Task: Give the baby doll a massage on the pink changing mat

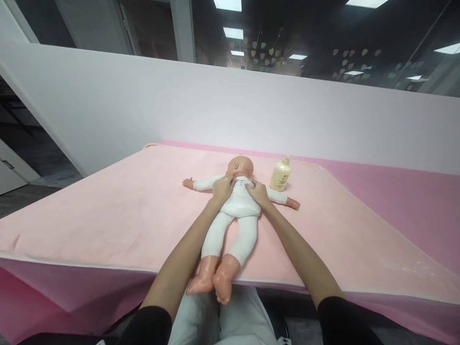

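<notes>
A baby doll (240, 201) with a white cloth body lies on the pink padded sheet, its head away from me and its arms spread out. The back of its bald head and one ear show, so it appears to be face down. My left hand (223, 189) is closed around the left side of its upper body, below the shoulder. On the opposite side my right hand (258, 192) grips the doll in the same way. Both thumbs point in toward the upper back, and most fingers are hidden. The doll's feet hang over the near edge.
A pale yellow pump bottle (281, 175) stands upright just beyond the doll's right arm. The pink sheet (108, 206) covers the table, with a darker pink surface (402, 201) on the right. Behind rises a white half wall (223, 105) topped by glass.
</notes>
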Available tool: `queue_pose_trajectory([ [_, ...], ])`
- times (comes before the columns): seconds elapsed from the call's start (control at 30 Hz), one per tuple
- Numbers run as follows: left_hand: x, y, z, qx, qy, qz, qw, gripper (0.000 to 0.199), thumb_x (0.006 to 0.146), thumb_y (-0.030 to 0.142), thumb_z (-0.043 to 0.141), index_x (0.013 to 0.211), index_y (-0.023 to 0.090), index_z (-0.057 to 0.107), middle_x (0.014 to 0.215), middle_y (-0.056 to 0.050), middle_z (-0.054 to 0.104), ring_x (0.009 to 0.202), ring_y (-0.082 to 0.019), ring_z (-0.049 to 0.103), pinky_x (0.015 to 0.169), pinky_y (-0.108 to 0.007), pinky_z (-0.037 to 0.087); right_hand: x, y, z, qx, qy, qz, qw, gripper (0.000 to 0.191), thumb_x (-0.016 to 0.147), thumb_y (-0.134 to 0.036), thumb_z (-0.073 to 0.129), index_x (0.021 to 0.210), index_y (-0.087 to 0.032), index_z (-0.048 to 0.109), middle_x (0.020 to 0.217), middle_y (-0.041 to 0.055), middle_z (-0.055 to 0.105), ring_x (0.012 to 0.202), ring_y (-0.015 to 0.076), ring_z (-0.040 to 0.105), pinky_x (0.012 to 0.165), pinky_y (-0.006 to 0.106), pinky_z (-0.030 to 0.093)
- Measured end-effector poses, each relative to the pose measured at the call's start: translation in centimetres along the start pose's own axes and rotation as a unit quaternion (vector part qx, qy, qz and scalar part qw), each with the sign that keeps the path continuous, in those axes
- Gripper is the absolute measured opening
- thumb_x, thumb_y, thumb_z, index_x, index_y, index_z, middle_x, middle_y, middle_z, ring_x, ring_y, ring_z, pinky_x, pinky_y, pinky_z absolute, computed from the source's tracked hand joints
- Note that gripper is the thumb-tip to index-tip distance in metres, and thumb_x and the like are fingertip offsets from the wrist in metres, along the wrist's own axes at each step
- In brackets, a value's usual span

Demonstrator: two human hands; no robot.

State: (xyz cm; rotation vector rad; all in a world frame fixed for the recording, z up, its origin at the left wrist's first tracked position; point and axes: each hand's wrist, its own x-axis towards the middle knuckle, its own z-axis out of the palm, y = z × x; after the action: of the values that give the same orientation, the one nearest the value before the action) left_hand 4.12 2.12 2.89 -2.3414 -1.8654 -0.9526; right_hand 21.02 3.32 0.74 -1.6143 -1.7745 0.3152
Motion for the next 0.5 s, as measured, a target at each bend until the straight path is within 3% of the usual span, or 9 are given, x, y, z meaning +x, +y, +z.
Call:
queue_pose_trajectory([
  [0.2,-0.4,-0.9,0.5,-0.120,0.048,0.005,0.992,0.029,0.091,0.032,0.044,0.103,0.020,0.068,0.109,-0.006,0.068,0.100,-0.018,0.062,0.087,-0.027,0.044,0.6,0.2,0.1,-0.045,0.017,-0.007,0.999,0.031,0.086,-0.038,0.055,0.080,-0.014,0.073,0.086,0.0134,0.070,0.075,0.0207,0.062,0.069,0.027,0.042],
  [0.33,-1.2,-2.6,0.8,-0.199,0.088,-0.103,0.971,0.022,0.084,0.028,0.048,0.092,0.018,0.067,0.094,-0.005,0.070,0.088,-0.016,0.063,0.081,-0.026,0.046,0.9,0.5,0.4,-0.001,0.036,0.006,0.999,0.034,0.083,-0.040,0.055,0.069,-0.014,0.071,0.077,0.0129,0.070,0.067,0.0191,0.060,0.062,0.025,0.041],
  [0.4,-1.7,-3.3,0.7,-0.200,0.070,-0.164,0.963,0.022,0.083,0.032,0.048,0.089,0.019,0.065,0.087,-0.004,0.070,0.082,-0.017,0.063,0.076,-0.027,0.047,0.9,0.7,0.4,0.026,0.045,0.024,0.998,0.039,0.082,-0.046,0.053,0.068,-0.014,0.070,0.075,0.0125,0.070,0.067,0.0198,0.059,0.061,0.026,0.041],
  [0.5,-2.1,-3.5,0.1,-0.162,0.021,-0.205,0.965,0.033,0.084,0.046,0.045,0.080,0.018,0.063,0.083,-0.006,0.070,0.081,-0.021,0.064,0.071,-0.030,0.046,0.6,1.0,0.4,0.070,0.062,0.034,0.995,0.047,0.082,-0.053,0.046,0.078,-0.014,0.071,0.082,0.0123,0.070,0.073,0.0221,0.061,0.067,0.028,0.044],
])
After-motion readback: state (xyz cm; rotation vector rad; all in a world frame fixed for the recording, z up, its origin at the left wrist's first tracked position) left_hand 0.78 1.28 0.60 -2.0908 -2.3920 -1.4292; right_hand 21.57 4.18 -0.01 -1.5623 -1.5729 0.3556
